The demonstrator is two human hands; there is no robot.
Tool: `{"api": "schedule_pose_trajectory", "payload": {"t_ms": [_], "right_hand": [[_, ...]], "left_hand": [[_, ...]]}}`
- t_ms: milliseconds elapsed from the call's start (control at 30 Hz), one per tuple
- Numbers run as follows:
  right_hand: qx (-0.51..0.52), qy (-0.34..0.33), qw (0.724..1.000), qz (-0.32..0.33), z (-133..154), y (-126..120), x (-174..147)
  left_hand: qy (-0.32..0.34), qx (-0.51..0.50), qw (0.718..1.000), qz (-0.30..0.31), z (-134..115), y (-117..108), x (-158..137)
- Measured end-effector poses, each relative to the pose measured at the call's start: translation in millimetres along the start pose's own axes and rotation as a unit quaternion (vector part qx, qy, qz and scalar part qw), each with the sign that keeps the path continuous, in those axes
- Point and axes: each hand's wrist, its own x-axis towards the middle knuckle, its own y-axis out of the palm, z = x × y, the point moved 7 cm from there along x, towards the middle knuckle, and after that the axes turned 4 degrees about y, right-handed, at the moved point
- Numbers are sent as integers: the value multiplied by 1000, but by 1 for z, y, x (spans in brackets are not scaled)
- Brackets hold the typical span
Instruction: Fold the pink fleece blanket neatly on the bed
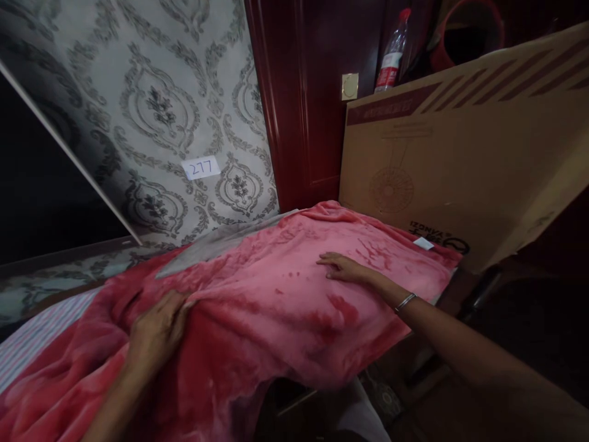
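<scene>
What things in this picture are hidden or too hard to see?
Head view only:
- What lies under the pink blanket: covered by it.
- Left hand fingertips: tucked into a blanket fold.
- Small label on the blanket: too small to read.
- Cardboard box: cut off by the right edge.
- Bottle: dim, label unreadable.
- Right hand palm: pressed flat, unseen.

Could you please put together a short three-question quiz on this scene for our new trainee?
1. True or false: both hands lie flat on the pink blanket.
2. Which wrist wears the bracelet? A) left B) right
3. What number is on the paper label on the wallpaper?

Key: 1. True: the left hand and right hand press on it. 2. B. 3. 277.
</scene>
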Motion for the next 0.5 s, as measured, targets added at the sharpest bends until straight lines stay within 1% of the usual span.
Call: {"api": "schedule_pose_trajectory", "payload": {"t_ms": [100,200,267,400,500], "right_hand": [[-46,8,998,-33,6,3,2],[-86,-8,994,-63,17,8,2],[-97,-5,990,-99,23,9,-1],[-96,53,979,-172,25,3,-11],[-96,95,968,-212,25,-12,-17]], "left_hand": [[7,6,1000,-6,-3,-3,2],[15,12,1000,-13,-6,-6,3],[15,16,1000,-8,-5,-6,4],[-1,24,1000,9,-3,-5,6],[-15,24,999,32,-3,-6,9]]}}
